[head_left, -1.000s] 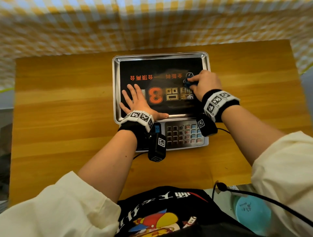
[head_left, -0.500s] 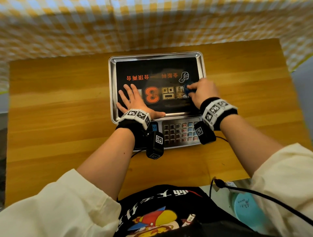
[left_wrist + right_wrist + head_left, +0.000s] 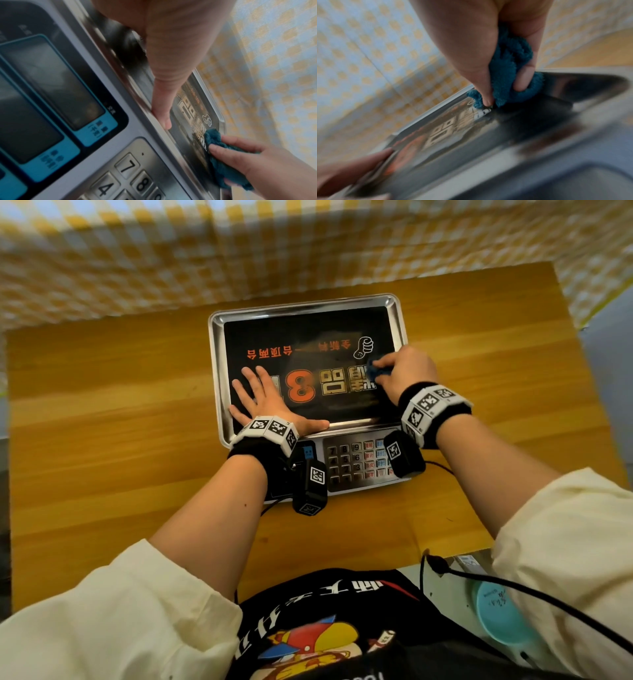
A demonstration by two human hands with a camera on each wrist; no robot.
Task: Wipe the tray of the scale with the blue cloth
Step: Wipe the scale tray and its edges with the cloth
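Observation:
The scale's steel tray (image 3: 215, 364) carries a black sticker with orange and gold print and sits mid-table. My left hand (image 3: 262, 402) lies flat on the tray's near left part, fingers spread, thumb (image 3: 162, 119) along the front rim. My right hand (image 3: 402, 371) grips a bunched blue cloth (image 3: 378, 368) and presses it on the tray's right side, beside the thumbs-up drawing. In the right wrist view thumb and fingers curl round the blue cloth (image 3: 506, 75) against the tray (image 3: 599, 83). The left wrist view shows the blue cloth (image 3: 221, 159) low on the tray.
The scale's keypad (image 3: 356, 462) and display panel (image 3: 51, 94) face me below the tray. The wooden table (image 3: 113, 422) lies around the scale. A yellow checked cloth wall (image 3: 171, 258) rises behind. A black cable (image 3: 513, 587) and a teal round object (image 3: 496, 614) lie near my right.
My right hand has slid the cloth nearer along the tray's right side, off the thumbs-up drawing. My left hand has stayed flat on the tray. The head view has shifted.

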